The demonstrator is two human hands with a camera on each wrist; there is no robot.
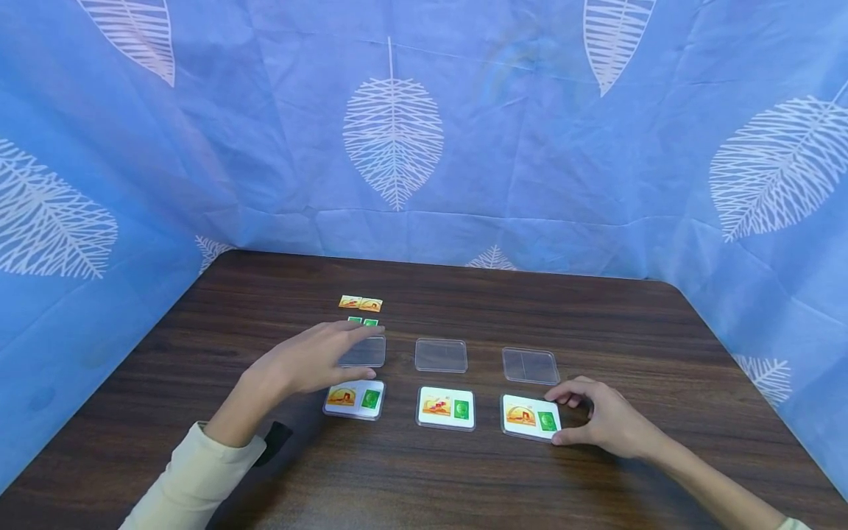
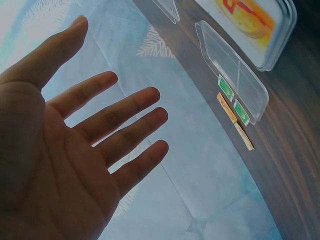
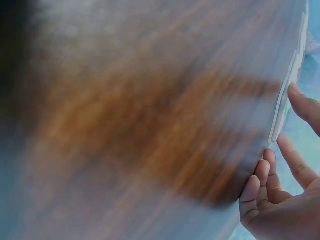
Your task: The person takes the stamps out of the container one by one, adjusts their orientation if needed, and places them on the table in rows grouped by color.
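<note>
My right hand (image 1: 599,419) holds the right-hand clear plastic case (image 1: 531,417) at its right edge, thumb at the near corner and forefinger at the far one. Inside the case is a white card with an orange stamp and a green stamp. Two similar cases lie to its left, a middle case (image 1: 447,408) and a left case (image 1: 354,400). Over the left case and a clear lid (image 1: 366,352) hovers my left hand (image 1: 318,361), fingers spread and nothing in them. The left wrist view shows its bare palm (image 2: 65,165). The lid is partly hidden behind that hand.
Behind the cases lie a middle clear lid (image 1: 441,355) and a right clear lid (image 1: 531,366). Two orange stamps (image 1: 361,303) and two green stamps (image 1: 363,322) lie at the back left of the dark wooden table (image 1: 424,471). A blue leaf-patterned cloth (image 1: 285,147) hangs around it.
</note>
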